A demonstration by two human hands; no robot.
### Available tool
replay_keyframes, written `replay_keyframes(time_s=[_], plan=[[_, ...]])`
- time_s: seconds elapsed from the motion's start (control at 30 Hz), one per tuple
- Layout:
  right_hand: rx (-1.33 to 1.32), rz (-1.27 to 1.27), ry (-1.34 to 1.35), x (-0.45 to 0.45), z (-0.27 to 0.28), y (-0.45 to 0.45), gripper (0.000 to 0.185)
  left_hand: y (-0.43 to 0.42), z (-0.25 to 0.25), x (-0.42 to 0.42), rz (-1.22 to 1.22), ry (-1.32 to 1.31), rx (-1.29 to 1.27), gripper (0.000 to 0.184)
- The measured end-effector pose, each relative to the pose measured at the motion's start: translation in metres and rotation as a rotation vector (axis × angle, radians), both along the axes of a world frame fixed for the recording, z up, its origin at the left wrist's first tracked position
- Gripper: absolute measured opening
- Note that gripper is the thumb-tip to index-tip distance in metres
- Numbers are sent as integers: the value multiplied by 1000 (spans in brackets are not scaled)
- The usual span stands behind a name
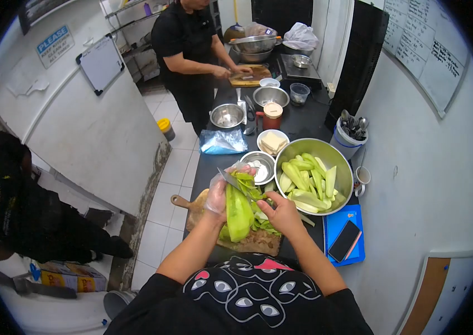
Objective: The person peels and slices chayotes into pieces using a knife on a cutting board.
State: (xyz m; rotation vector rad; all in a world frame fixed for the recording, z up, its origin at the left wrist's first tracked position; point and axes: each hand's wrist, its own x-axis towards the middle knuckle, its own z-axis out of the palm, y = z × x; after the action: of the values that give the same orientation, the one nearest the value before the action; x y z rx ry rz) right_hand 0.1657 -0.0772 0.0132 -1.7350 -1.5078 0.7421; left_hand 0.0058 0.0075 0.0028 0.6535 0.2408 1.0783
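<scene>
My left hand (pixel 216 196), in a clear plastic glove, is wrapped round a long, pale green vegetable (pixel 239 215) that looks partly peeled. My bare right hand (pixel 282 213) grips a knife (pixel 229 179), whose blade lies across the vegetable's upper end; the fingers hide most of the handle. Green peelings (pixel 264 223) hang and lie beneath both hands. Under them is a wooden cutting board (pixel 253 244), partly covered. Right of my hands, a large metal bowl (pixel 349 181) holds several pale green, peeled lengths.
Beyond my hands are a small metal bowl (pixel 270 177), a dish with pale blocks (pixel 273 143) and a red mug (pixel 272 117). A phone (pixel 344 241) lies on a blue folder (pixel 359 251) at right. A co-worker (pixel 191 61) cuts on another board; another person (pixel 18 195) is at left.
</scene>
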Motion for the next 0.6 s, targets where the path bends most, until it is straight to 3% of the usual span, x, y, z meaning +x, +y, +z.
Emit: replay_keyframes(time_s=[0.13,0.27,0.33,0.43,0.5,0.6], plan=[[14,24,35,-2,-7,4,44,-1,-2,-1,56,38,-6,42],[-319,157,443,1,-32,12,47,4,2,-2,60,106,-21,42],[-523,213,682,-2,-19,10,51,9,-7,-2,58,123,-104,42],[-321,176,656,-24,-14,3,42,15,-31,4,83,137,-274,42],[-357,160,756,-22,-15,4,42,12,-37,8,125,200,-298,41],[-386,156,836,-17,-14,3,42,3,-33,13,90,194,-91,40]])
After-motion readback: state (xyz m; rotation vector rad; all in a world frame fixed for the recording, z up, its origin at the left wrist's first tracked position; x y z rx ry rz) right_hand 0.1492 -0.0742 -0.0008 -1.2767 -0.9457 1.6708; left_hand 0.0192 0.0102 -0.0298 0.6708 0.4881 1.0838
